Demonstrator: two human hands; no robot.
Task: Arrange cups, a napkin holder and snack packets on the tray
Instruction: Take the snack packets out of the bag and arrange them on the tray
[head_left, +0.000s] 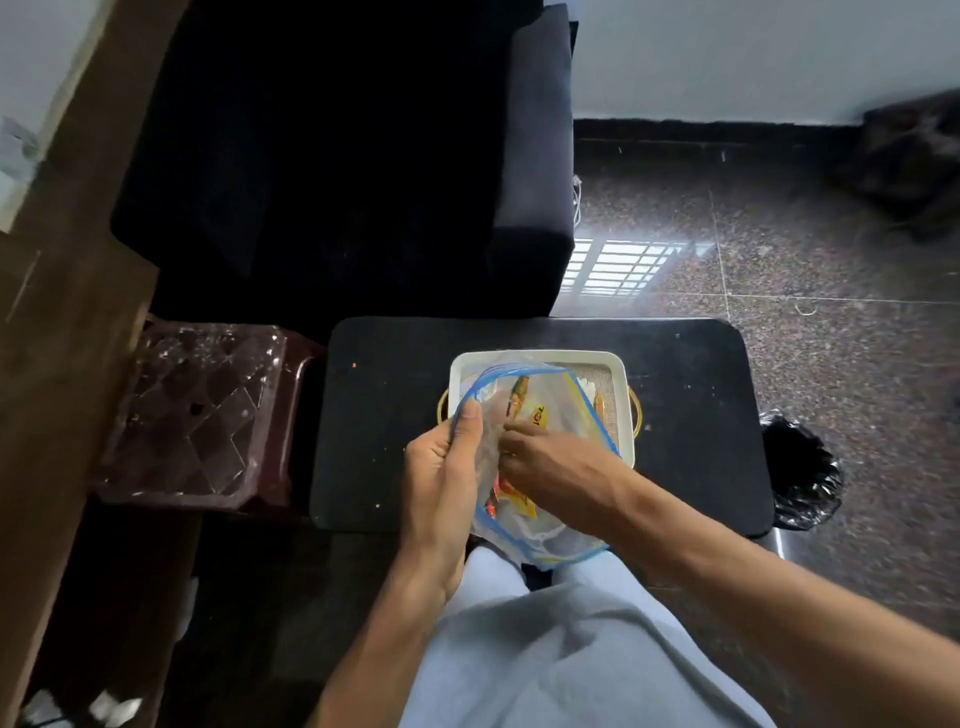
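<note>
left hand (441, 467) grips the left edge of a clear plastic bag (540, 540) with a blue zip rim, thumb up along the rim, fingers closed on the plastic. right hand (545, 462) reaches into the open mouth of the bag from the right; its fingers are pinched together around something inside, but what exactly they hold cannot be told through the creased plastic.

bag is held up above the near edge of the tray, mouth facing the camera, its lower corner hanging over the person's lap. snack packets (511, 501) show inside it: yellow, orange and red wrappers, one bunch near the bottom below the hands, another yellow one higher up just past the right fingertips.

tray (621, 415) is white, rectangular, with a woven-looking grey floor and gold handles at left and right ends. it sits on a black table (389, 415), right of centre. most of the tray floor is hidden behind the bag; an orange item lies near its right wall, identity unclear.

table top is speckled with pale crumbs. left of the table, a dark red plastic stool (197, 415). far side, a dark sofa (363, 156). right of the table, on the speckled stone floor (831, 338), a black bin bag (800, 473). person's pale trousers (571, 649) fill the near foreground.
</note>
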